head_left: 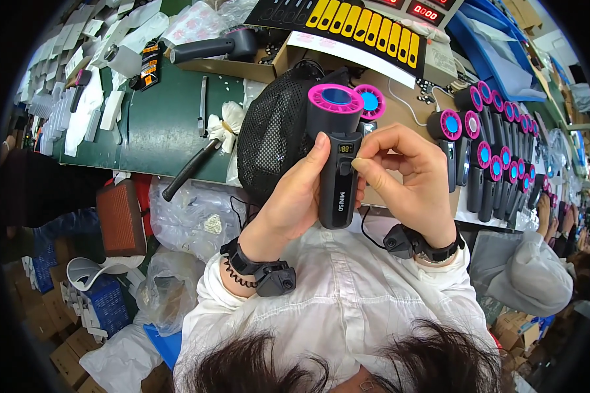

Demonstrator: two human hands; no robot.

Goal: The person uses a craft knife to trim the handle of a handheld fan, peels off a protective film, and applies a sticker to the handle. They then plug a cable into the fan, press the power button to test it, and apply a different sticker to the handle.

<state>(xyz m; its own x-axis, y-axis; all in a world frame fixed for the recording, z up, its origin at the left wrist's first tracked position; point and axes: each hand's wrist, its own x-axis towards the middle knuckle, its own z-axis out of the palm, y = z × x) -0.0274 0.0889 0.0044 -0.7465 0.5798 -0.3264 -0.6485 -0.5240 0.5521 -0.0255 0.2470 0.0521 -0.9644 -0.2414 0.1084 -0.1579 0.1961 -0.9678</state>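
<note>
A black handheld fan (336, 180) with a pink ring and blue centre stands upright before my chest. My left hand (294, 193) is closed round its handle, thumb along the left edge, fingers behind. A small lit display and a button sit on the fan's front. My right hand (410, 173) pinches thumb and forefinger together at the handle's right edge, beside the button; anything between those fingertips is too small to make out. Just behind is a second pink-and-blue fan (370, 101), partly hidden. A black mesh bag (272, 141) touches the space left of my hands.
Several similar fans (484, 157) stand in rows at the right. On the green table (157, 141) lie a black-handled tool (191, 169) and a white bow-like bundle (227, 127). Behind are a yellow-slotted black board (360, 29) and a blue tray (501, 49). Plastic bags (193, 216) hang below left.
</note>
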